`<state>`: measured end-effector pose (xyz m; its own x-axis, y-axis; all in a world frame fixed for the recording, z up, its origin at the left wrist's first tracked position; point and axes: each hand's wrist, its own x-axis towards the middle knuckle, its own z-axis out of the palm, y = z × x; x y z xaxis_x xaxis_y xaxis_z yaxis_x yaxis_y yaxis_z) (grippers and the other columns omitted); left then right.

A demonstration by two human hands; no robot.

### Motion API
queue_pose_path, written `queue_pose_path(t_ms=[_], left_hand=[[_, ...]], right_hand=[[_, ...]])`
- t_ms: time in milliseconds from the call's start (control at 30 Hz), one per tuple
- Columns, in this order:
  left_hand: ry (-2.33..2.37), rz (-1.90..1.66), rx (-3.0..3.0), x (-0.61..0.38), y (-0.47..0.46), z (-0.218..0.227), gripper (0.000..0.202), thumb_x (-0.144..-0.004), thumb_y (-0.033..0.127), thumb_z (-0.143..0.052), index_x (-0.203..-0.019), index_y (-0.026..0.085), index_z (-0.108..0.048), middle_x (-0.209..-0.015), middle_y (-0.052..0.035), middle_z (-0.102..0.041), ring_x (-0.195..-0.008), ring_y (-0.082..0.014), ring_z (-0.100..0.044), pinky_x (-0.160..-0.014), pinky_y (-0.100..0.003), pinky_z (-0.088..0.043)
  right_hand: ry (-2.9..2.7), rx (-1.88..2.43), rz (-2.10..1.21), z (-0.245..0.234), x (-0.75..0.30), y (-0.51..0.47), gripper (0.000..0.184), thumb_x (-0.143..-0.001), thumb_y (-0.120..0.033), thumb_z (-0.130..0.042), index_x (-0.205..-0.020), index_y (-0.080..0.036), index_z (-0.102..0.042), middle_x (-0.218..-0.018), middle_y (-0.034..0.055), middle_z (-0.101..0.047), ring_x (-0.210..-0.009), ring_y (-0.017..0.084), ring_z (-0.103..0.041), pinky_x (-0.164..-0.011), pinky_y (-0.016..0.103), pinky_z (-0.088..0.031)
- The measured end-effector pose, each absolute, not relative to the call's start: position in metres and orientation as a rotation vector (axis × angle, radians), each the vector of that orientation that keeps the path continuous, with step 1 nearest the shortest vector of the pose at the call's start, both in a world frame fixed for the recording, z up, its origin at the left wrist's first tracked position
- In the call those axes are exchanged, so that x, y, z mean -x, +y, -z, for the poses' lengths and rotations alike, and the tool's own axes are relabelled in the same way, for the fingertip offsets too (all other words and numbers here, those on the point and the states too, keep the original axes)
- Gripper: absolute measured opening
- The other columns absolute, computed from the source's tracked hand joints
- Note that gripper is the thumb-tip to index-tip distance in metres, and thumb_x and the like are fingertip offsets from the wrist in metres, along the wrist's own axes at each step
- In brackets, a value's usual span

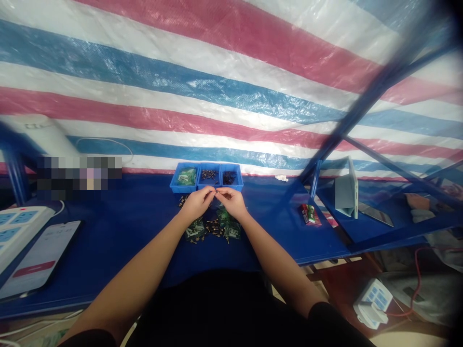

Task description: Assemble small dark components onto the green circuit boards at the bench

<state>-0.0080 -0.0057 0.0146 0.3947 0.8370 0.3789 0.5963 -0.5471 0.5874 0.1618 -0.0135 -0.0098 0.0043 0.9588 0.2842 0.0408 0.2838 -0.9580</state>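
Note:
My left hand [197,202] and my right hand [233,202] meet fingertip to fingertip above the blue table [126,226]. Both are pinched on a tiny part [216,193] held between them, too small to name. Under the hands lies a loose pile of small green and dark parts [213,229]. Just beyond them stand three small blue bins [206,177] in a row, the left one with green parts, the other two with dark parts.
A phone [39,258] and a white power strip [14,229] lie at the table's left end. A small red and green pack [310,214] lies right of my hands. A blue metal frame [361,111] crosses the right side, with another person's hand [415,200] beyond it.

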Motion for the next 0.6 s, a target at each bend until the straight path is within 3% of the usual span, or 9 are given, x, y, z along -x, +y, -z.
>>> queue_pose_path(t_ms=[200,400,600], left_hand=[[1.237,-0.894,-2.281,0.0078,-0.0086,-0.0186,0.035,-0.096,0.046,-0.032,-0.094,0.022,-0.057,-0.075,-0.0006,-0.065,-0.065,-0.0161,-0.06,-0.064,-0.025,-0.043],[1.24,-0.964,-2.266,0.0079,-0.0048,-0.011,0.031,-0.093,0.044,-0.042,-0.111,0.023,-0.057,-0.08,-0.0005,-0.067,-0.065,-0.0157,-0.061,-0.066,-0.025,-0.045],[1.225,-0.993,-2.327,0.008,-0.004,-0.0114,0.028,-0.094,0.041,-0.041,-0.101,0.023,-0.062,-0.085,-0.0009,-0.069,-0.07,-0.0151,-0.061,-0.069,-0.024,-0.044]], right_hand=[[-1.383,1.048,-0.919,0.0106,-0.1607,-0.0132,0.036,-0.072,-0.046,-0.071,-0.094,-0.017,-0.073,-0.086,0.0058,-0.073,-0.075,0.018,-0.068,-0.074,0.031,-0.057],[-1.378,1.006,-0.923,0.0111,-0.1636,-0.0111,0.032,-0.075,-0.044,-0.07,-0.095,-0.018,-0.072,-0.089,0.0063,-0.074,-0.077,0.02,-0.069,-0.078,0.034,-0.057],[-1.394,1.017,-0.948,0.0114,-0.1636,-0.0107,0.035,-0.075,-0.046,-0.069,-0.097,-0.018,-0.073,-0.088,0.0068,-0.074,-0.078,0.021,-0.07,-0.078,0.035,-0.058]])
